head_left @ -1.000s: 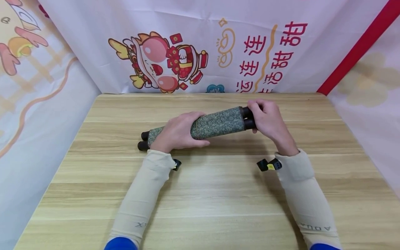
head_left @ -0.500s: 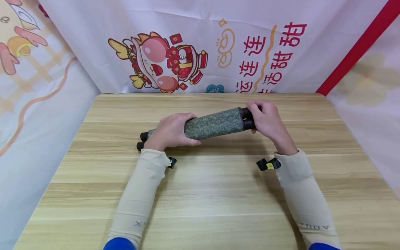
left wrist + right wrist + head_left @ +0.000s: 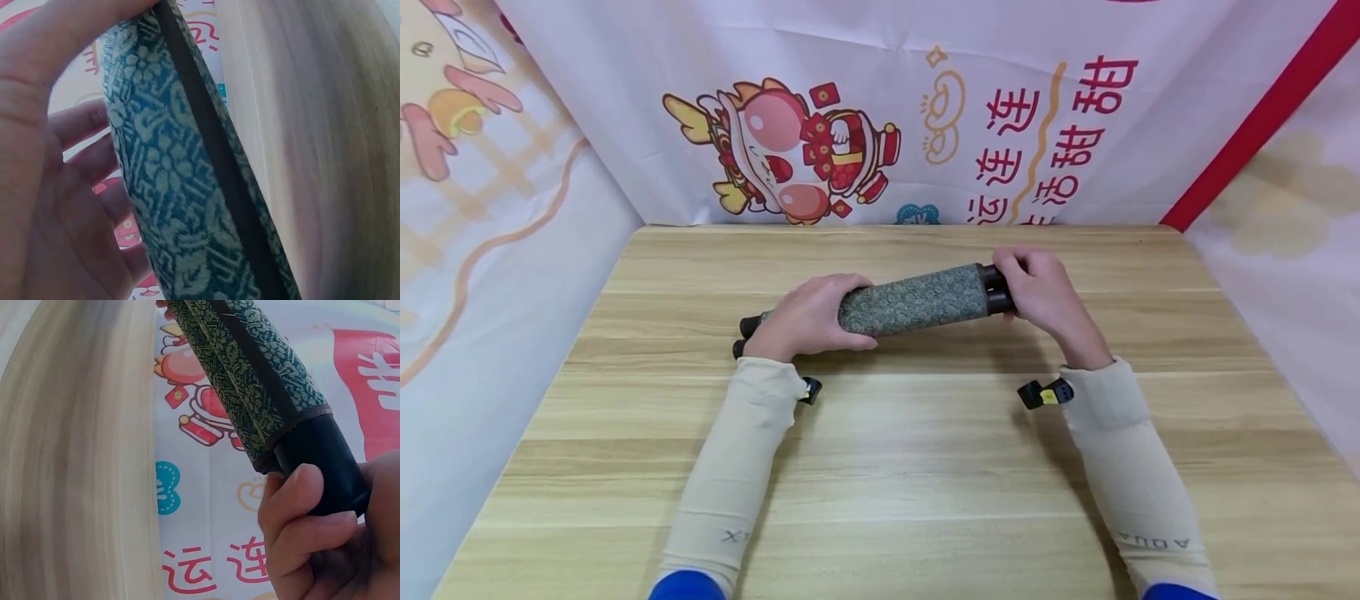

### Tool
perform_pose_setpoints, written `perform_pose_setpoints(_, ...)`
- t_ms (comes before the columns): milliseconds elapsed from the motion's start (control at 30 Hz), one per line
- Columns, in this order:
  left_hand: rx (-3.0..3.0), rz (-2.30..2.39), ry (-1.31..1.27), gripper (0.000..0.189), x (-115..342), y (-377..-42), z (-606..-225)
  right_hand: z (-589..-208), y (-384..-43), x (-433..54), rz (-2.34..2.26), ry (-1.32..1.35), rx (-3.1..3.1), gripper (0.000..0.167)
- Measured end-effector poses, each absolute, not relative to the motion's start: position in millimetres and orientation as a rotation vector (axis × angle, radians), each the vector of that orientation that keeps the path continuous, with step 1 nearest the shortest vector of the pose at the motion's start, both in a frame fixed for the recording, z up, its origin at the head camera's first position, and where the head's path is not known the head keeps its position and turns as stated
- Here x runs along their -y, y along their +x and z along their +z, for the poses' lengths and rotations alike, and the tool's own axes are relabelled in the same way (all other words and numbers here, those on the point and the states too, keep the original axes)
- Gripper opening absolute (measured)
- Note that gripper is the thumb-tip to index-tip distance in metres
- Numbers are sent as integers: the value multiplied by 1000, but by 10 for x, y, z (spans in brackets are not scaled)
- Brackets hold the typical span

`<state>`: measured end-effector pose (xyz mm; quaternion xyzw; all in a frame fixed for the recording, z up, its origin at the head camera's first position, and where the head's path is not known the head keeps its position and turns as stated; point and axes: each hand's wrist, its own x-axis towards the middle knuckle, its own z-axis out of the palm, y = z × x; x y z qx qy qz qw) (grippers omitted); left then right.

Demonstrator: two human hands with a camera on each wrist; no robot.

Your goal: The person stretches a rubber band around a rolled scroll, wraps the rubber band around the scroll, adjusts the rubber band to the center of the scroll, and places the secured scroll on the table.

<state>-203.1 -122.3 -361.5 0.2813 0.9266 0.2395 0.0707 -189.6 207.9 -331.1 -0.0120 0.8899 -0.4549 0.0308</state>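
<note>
A rolled-up scroll [image 3: 917,302] in green patterned brocade slants above the table, its right end raised. Black knobs cap its ends, two on each side. My left hand [image 3: 808,317] grips the left half of the roll from above, thumb on the near side and fingers beyond it. In the left wrist view, a dark strip runs lengthwise down the scroll [image 3: 162,156]. My right hand [image 3: 1037,287] holds the right-hand black knobs. Curled fingers [image 3: 306,487] wrap a black knob [image 3: 325,462] in the right wrist view. Part of the brocade is hidden under my left hand.
The wooden table [image 3: 910,467] stretches out below both arms. A printed white cloth [image 3: 880,50] hangs along its back edge, with more cloth at both sides. Small black cameras [image 3: 1047,393] sit at the wrists.
My left hand has slid a little left along the scroll, uncovering more brocade. The scroll's right end and my right hand have dropped slightly.
</note>
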Motion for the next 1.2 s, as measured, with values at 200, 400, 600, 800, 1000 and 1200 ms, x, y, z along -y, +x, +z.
perform_pose_setpoints(200, -2837, 660, 866, 81, 1159, -2026, -3653, -3344, -1896, -2144, -1220, -33, -2833, 58)
perform_pose_setpoints(400, -2890, 483, 828, 84, 1067, -2008, -3697, -3328, -1874, -2202, -1017, -14, -2888, 70)
perform_pose_setpoints(600, -2879, 411, 762, 86, 1011, -1998, -3762, -3299, -1868, -2222, -957, -20, -2862, 73)
perform_pose_setpoints(800, -2887, 335, 745, 85, 956, -1979, -3815, -3304, -1885, -2225, -883, -65, -2815, 80)
perform_pose_setpoints(1000, -2891, 325, 731, 86, 895, -1969, -3842, -3377, -1895, -2251, -797, -220, -2777, 82)
perform_pose_setpoints(1200, -2885, 406, 671, 101, 871, -1920, -3864, -3482, -1823, -2253, -746, -344, -2755, 79)
